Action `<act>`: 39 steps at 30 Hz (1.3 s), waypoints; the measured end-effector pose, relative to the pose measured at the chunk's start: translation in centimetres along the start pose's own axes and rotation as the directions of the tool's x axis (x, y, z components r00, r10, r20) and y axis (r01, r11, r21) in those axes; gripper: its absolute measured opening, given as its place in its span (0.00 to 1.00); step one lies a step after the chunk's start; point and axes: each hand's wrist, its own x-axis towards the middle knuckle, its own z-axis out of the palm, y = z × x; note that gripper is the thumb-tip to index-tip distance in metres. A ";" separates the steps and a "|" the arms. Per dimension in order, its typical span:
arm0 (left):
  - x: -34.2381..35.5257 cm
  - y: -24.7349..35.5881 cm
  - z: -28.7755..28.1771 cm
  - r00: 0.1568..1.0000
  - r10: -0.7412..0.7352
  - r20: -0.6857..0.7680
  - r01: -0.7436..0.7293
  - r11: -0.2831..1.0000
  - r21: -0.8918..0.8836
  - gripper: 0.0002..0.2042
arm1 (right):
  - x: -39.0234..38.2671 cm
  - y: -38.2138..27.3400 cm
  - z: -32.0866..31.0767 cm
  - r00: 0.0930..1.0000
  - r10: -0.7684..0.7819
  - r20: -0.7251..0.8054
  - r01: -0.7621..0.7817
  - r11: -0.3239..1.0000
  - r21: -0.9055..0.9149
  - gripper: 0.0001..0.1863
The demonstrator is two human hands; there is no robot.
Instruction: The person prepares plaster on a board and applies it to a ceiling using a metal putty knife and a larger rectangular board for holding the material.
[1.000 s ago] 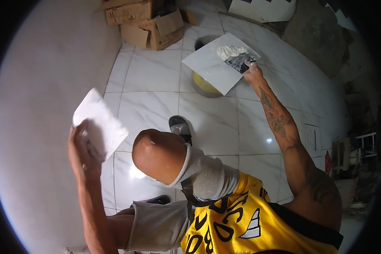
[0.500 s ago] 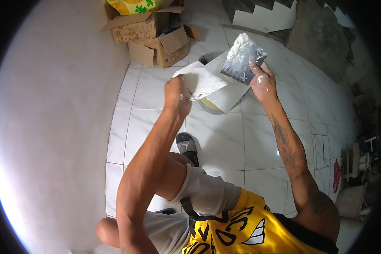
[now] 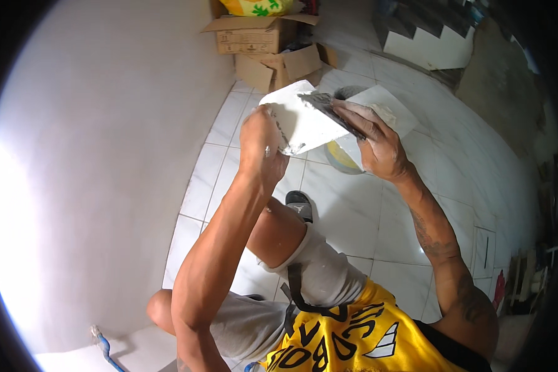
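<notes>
My left hand (image 3: 261, 139) is closed round the near left edge of a flat white board (image 3: 301, 115), which has dark smears along that edge. Opposite it, my right hand (image 3: 381, 147) grips a dark, flat putty scraper (image 3: 320, 103), seen nearly edge-on. The scraper lies over the right part of the board and seems to touch it. White paste marks both hands. Below and beyond them, a larger white sheet (image 3: 398, 110) with a lump of paste rests across a bucket (image 3: 343, 160), hiding much of its top.
A pale wall (image 3: 105, 161) rises along the left. Open cardboard boxes (image 3: 254, 36) are stacked at the back, a yellow bag (image 3: 254, 6) on top. Steps (image 3: 431, 46) stand at the far right. Near the lower left lies a blue hose (image 3: 107, 352).
My right hand has come in leftward and down, turning the scraper from face-up to edge-on over the white board. The paste lump no longer shows on the scraper. The view has shifted left.
</notes>
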 end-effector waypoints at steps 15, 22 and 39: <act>-5.2 3.5 0.7 0.878 0.239 -0.415 -0.146 0.959 0.243 0.18 | 2.4 8.8 0.8 0.964 -0.264 0.041 0.249 0.941 0.228 0.27; -5.9 3.6 2.7 0.714 0.512 -0.478 -0.352 0.852 0.387 0.15 | 4.9 9.5 -1.1 0.842 0.397 0.366 -0.523 0.435 0.733 0.12; -12.0 0.7 0.0 0.173 0.820 0.545 -0.348 -0.467 0.813 0.15 | 7.9 -3.0 6.2 0.581 0.007 0.814 -0.472 -0.811 0.344 0.15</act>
